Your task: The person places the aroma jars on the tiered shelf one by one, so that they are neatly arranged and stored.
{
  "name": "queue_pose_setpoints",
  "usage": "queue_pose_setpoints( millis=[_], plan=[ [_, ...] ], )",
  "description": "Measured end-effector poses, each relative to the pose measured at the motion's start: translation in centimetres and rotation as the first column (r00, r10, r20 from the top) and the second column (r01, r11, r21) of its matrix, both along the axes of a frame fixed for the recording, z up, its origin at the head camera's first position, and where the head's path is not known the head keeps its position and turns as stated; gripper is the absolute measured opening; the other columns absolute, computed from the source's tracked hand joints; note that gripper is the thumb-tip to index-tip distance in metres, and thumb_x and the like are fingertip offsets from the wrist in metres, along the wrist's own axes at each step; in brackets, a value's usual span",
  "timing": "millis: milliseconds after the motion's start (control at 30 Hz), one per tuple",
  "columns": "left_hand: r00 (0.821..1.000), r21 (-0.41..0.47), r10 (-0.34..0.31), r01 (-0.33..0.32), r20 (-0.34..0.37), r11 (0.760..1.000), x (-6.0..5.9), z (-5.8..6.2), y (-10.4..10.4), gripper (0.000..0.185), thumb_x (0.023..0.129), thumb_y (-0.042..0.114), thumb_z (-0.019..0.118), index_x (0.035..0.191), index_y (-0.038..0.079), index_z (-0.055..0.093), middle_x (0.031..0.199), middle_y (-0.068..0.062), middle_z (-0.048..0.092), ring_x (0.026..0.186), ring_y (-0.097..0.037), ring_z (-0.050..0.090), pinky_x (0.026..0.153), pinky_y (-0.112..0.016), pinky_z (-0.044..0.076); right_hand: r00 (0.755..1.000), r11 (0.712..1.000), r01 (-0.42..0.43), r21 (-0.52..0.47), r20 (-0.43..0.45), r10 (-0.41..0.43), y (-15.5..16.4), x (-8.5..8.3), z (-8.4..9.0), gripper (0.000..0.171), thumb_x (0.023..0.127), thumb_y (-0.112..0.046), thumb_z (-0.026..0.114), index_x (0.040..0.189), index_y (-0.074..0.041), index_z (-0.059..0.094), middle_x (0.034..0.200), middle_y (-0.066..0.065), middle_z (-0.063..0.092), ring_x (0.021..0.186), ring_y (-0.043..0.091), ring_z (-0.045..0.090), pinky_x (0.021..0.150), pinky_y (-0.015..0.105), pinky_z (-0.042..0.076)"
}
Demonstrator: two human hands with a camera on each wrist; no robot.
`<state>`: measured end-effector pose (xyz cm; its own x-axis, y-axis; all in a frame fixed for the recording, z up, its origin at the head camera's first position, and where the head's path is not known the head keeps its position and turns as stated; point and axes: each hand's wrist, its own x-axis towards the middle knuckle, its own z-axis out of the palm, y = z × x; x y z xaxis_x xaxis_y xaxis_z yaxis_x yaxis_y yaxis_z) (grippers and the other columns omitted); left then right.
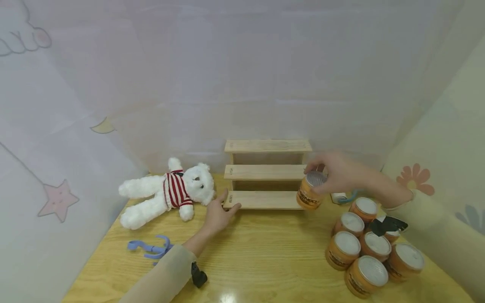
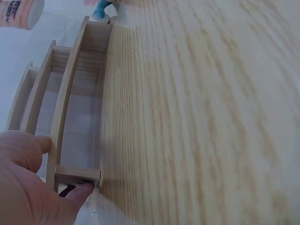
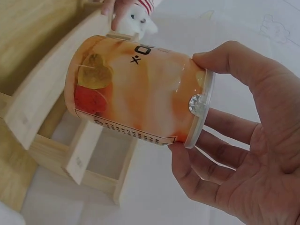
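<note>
A light wooden three-step shelf stands on the table against the wall covering. At the left end of its lowest step, my left hand grips the wood, the fingers spread around the board's corner. My right hand holds an orange printed canister by its ribbed clear lid, near the right end of the lowest step. In the right wrist view the canister lies across the picture, with thumb and fingers pinching it at the lid's rim.
Several similar orange canisters with pale lids stand grouped at the right. A white teddy bear in a striped shirt lies left of the shelf. A purple plastic piece lies near my left forearm. Behind the right hand sits a small white-and-blue object.
</note>
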<state>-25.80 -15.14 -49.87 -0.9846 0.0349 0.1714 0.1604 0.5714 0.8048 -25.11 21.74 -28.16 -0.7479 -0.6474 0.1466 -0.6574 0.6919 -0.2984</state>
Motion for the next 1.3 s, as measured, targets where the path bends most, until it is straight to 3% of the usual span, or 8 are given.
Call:
queue_pose_setpoints(
  millis=[200,300,400,600,800,933,1033,1300],
  plan=[
    [1.000,0.000,-0.007,0.007,0.003,1.000,-0.1,-0.1,0.3,0.084,0.099,0.032,0.079,0.161,-0.005,0.037,0.156,-0.029,0.052,0.037,-0.005,0.023,0.039,-0.021,0.029,1.000,1.000,0.011,0.011,0.004,-0.011,-1.2,-2.1,1.8,0.031,0.082,-0.024,0.085,0.111,-0.015,0.080,0.103,0.002,0.075,0.087,0.017,0.065,0.068,0.032,0.053],
    [1.000,-0.005,-0.009,0.009,-0.001,1.000,-0.2,-0.1,0.4,0.083,0.100,0.033,0.078,0.161,-0.005,0.037,0.115,-0.032,0.073,0.036,-0.004,0.023,0.039,-0.021,0.029,1.000,1.000,0.002,0.010,-0.003,-0.002,-2.1,-3.5,2.4,0.029,0.083,-0.023,0.084,0.110,-0.014,0.081,0.104,0.004,0.076,0.090,0.020,0.067,0.070,0.034,0.054],
    [1.000,-0.013,-0.010,0.010,-0.008,1.000,-0.3,-0.1,0.4,0.083,0.100,0.033,0.078,0.161,-0.006,0.037,0.078,-0.025,0.068,0.035,-0.004,0.023,0.039,-0.021,0.028,1.000,1.000,-0.010,0.009,-0.010,0.010,-3.2,-5.0,3.0,0.030,0.083,-0.021,0.084,0.111,-0.011,0.080,0.105,0.005,0.077,0.093,0.022,0.070,0.073,0.037,0.056],
    [1.000,-0.001,-0.012,0.012,-0.012,1.000,-0.2,-0.1,0.4,0.083,0.099,0.031,0.079,0.161,-0.006,0.037,0.100,-0.034,0.073,0.035,-0.005,0.026,0.039,-0.020,0.030,1.000,1.000,-0.002,-0.007,-0.021,0.002,-5.7,-7.5,4.4,0.033,0.082,-0.022,0.083,0.112,-0.010,0.081,0.106,0.007,0.079,0.094,0.024,0.072,0.076,0.039,0.058],
    [1.000,-0.014,-0.007,0.007,-0.004,1.000,-0.3,-0.2,0.5,0.084,0.099,0.032,0.079,0.161,-0.005,0.038,0.055,-0.017,0.060,0.036,-0.005,0.027,0.040,-0.020,0.030,0.999,0.999,0.034,0.016,-0.030,-0.033,-8.2,-9.0,5.9,0.036,0.085,-0.026,0.082,0.117,-0.010,0.080,0.114,0.009,0.079,0.102,0.028,0.072,0.086,0.045,0.059],
    [1.000,-0.005,-0.008,0.008,-0.017,1.000,-0.3,-0.2,0.6,0.083,0.099,0.032,0.079,0.161,-0.005,0.038,0.093,-0.028,0.077,0.036,-0.006,0.027,0.040,-0.021,0.030,0.999,0.998,0.051,0.035,-0.021,-0.050,-9.9,-10.0,6.4,0.039,0.087,-0.030,0.080,0.121,-0.011,0.078,0.118,0.011,0.077,0.105,0.027,0.071,0.090,0.045,0.059],
    [1.000,0.004,-0.007,0.007,-0.020,1.000,-0.2,-0.1,0.6,0.083,0.099,0.032,0.079,0.161,-0.005,0.039,0.125,-0.033,0.072,0.037,-0.006,0.028,0.040,-0.021,0.031,0.998,0.998,0.057,0.017,0.008,-0.058,-11.2,-10.8,6.8,0.040,0.088,-0.029,0.079,0.124,-0.011,0.076,0.123,0.012,0.075,0.110,0.028,0.070,0.094,0.045,0.058],
    [0.999,0.006,-0.003,0.003,-0.042,1.000,0.3,0.2,0.6,0.081,0.098,0.030,0.080,0.159,-0.007,0.040,0.150,-0.031,0.056,0.038,-0.004,0.029,0.042,-0.021,0.032,0.998,0.998,0.060,-0.011,-0.001,-0.060,-14.6,-12.9,7.1,0.044,0.086,-0.027,0.078,0.127,-0.010,0.075,0.130,0.013,0.074,0.117,0.028,0.067,0.101,0.044,0.056]
  ],
)
